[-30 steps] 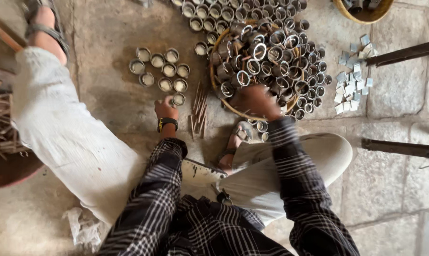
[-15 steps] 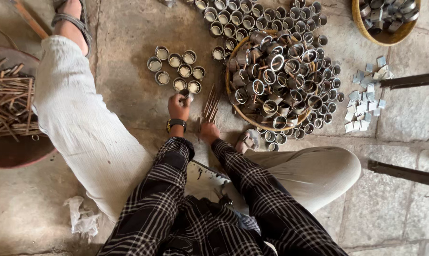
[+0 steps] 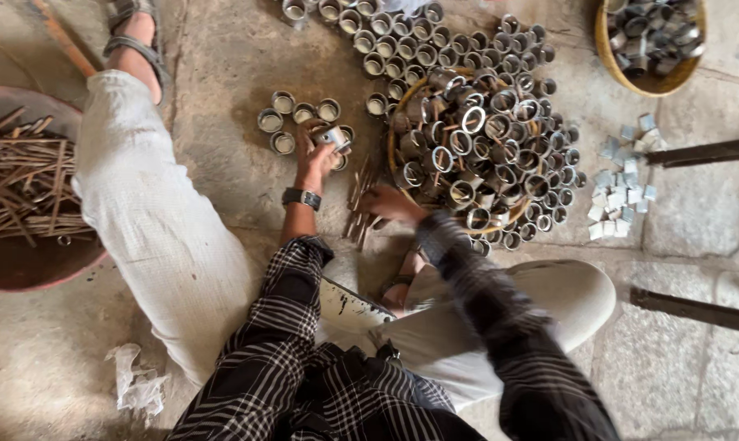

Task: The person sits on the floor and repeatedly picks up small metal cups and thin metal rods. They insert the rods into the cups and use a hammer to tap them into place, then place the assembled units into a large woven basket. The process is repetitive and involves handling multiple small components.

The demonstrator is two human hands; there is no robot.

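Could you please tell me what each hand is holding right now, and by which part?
The left hand grips a small metal ring cup around its side wall. The right hand reaches toward the thin sticks; motion blur hides whether it holds one.

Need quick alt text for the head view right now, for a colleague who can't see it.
A person sitting on a stone floor holds a small metal cup in the left hand over a cluster of cups, while the right hand reaches toward thin sticks beside a basket heaped with metal rings.
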